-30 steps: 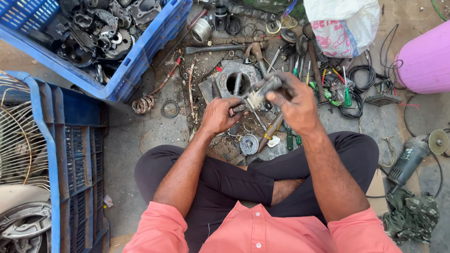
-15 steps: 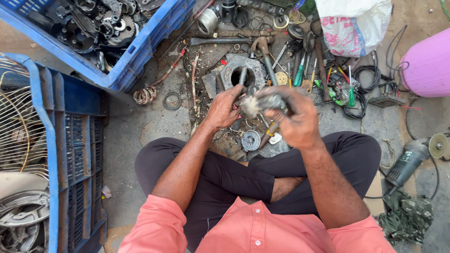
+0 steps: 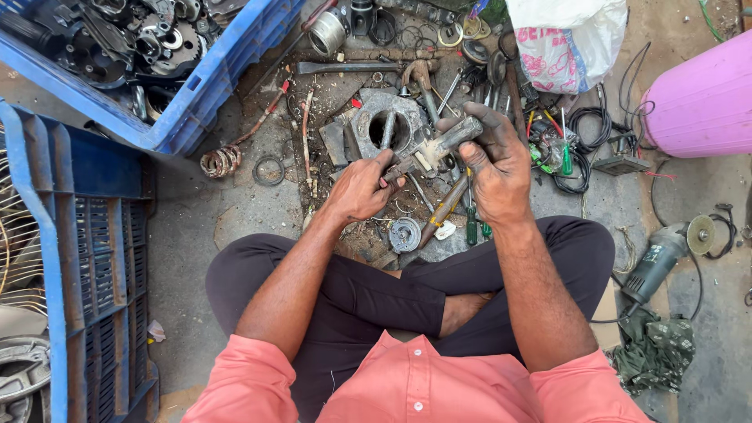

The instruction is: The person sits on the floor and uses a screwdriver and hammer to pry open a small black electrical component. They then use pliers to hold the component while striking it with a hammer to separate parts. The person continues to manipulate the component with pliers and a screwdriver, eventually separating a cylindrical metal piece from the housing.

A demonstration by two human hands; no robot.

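Blue crate (image 3: 211, 94) of metal parts, pink bin (image 3: 705, 102), angle grinder (image 3: 662, 254), green-handled screwdrivers (image 3: 471, 229), printed plastic bag (image 3: 568, 39)

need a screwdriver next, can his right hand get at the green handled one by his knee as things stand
Probably not at once. The right hand is closed on the grey metal part, which the left hand also grips. The green-handled screwdriver lies uncovered on the ground just under that hand, so once it lets go the way looks free.

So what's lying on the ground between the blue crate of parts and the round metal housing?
In the head view, a coiled spring, a loose ring and a thin rusty rod lie between the crate and the housing.
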